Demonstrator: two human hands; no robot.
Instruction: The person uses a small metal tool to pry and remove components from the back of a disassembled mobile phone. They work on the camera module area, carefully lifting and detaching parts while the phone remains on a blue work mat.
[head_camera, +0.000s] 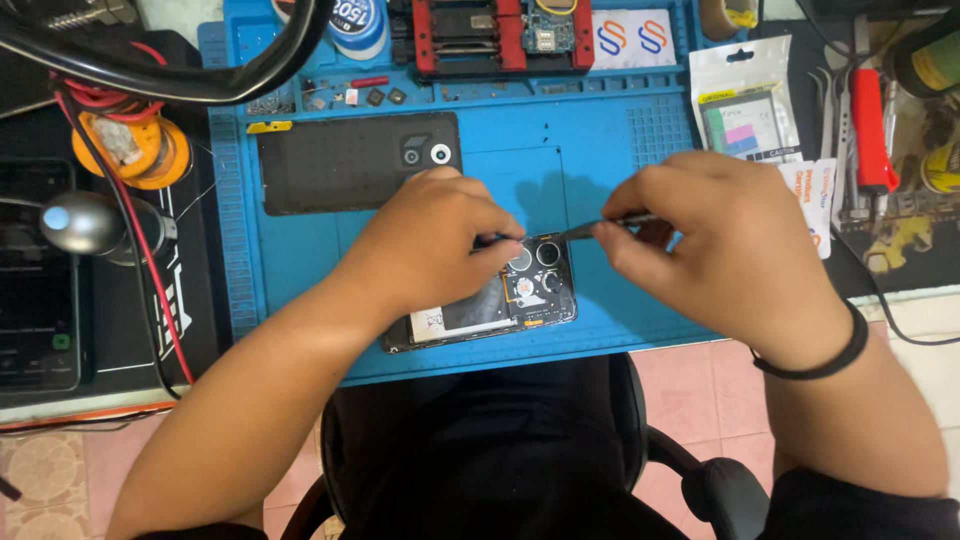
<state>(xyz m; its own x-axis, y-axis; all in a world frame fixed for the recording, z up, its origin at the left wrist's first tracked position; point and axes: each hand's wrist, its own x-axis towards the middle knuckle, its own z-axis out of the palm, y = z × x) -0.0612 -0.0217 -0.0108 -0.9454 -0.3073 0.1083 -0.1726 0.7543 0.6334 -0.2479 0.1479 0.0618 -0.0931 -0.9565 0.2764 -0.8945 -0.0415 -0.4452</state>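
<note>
Opened black smartphone (480, 312), light, rigid, fragile inside: left hand (435, 245) closes on its camera end; right hand (720, 240) pinches thin metal tweezers (600, 227).

Left hand (435, 245) rests on opened phone (500, 305) lying on blue mat (600, 200), fingers at camera cluster. Right hand (725, 245) pinches thin metal tool (605, 225), tip just beside the cameras. Black back cover (350, 160) lies behind.
</note>
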